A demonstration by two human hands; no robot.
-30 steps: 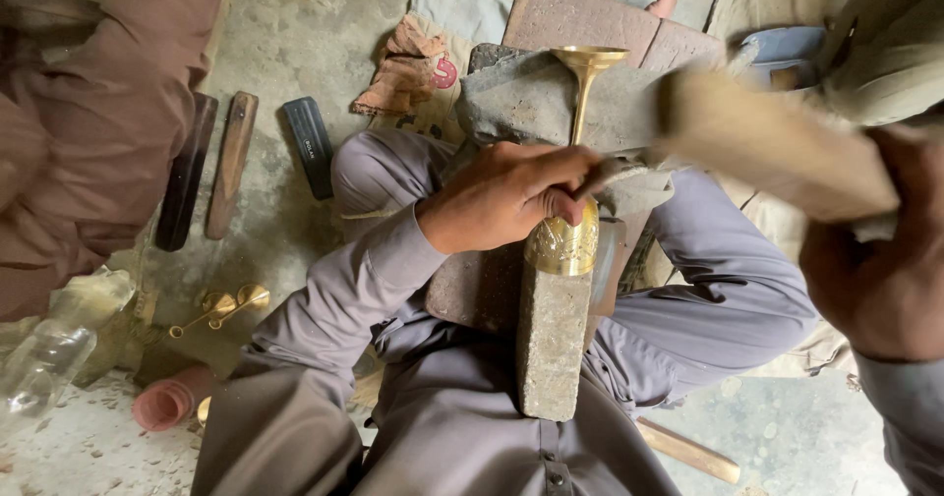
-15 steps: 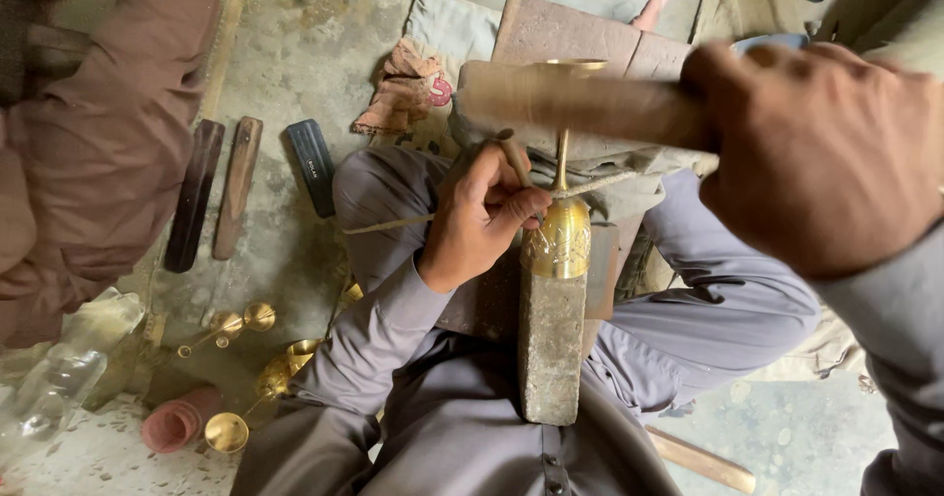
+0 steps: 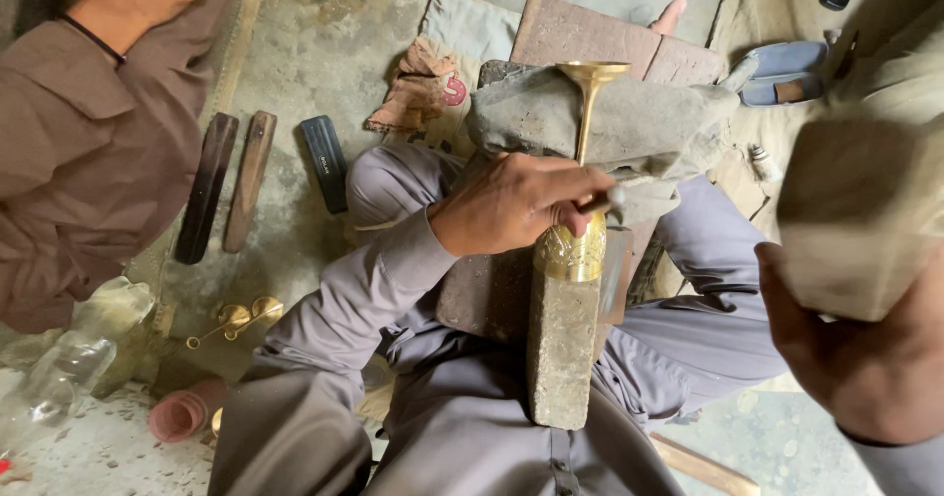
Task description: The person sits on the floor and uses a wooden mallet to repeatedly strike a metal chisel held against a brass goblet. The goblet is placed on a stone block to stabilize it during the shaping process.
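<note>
1. while a person in a brown shirt [image 3: 88, 152] sits at the far left, two dark wooden bars [image 3: 224, 186] and a black case [image 3: 324, 162] lie on the floor well left of the fingers.
2. small brass cups [image 3: 246, 314] and a pink cup [image 3: 182, 415] lie on the floor, down and left of the left hand.
3. the left hand [image 3: 516, 206] has its fingers [image 3: 560, 183] closed together on a thin metal tool [image 3: 610, 198], tip against the brass goblet [image 3: 580, 152].
4. the goblet stands just beyond those fingers, its patterned base touching a stone block [image 3: 562, 344] that rests on the lap.
5. the right hand [image 3: 865, 358], well right of the goblet, has its fingers clamped on a blurred wooden mallet [image 3: 860, 211], raised.
</note>
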